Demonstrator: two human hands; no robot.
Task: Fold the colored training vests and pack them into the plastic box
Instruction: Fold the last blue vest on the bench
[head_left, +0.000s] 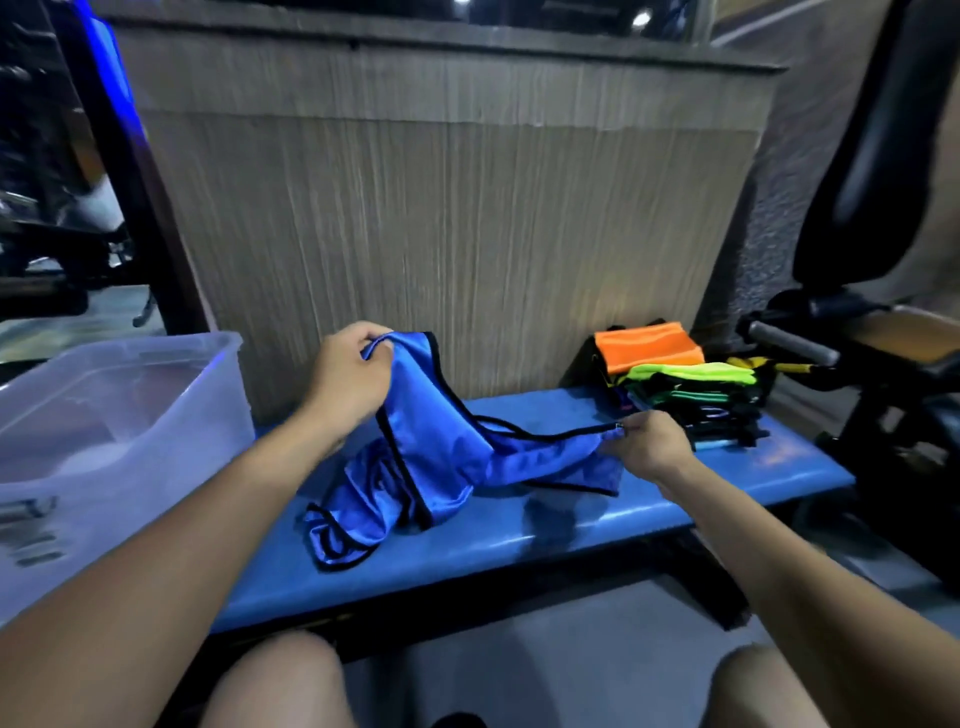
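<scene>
With left hand (349, 383) gripping and right hand (645, 446) pinching corners of the shiny blue black-trimmed vest (436, 457), half-lifted over the blue padded bench (519, 540): risk of slippery fabric sagging, bunching, folding crooked.

vest (441, 447) on bench (519, 540) centre; vest stack (685, 384) on its right end; plastic box (104, 415) left

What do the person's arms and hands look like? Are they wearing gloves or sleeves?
No gloves and no sleeves show. The left hand and right hand are bare, and both forearms are bare up to the picture's edge. No watch, rings or bracelets can be seen.
</scene>
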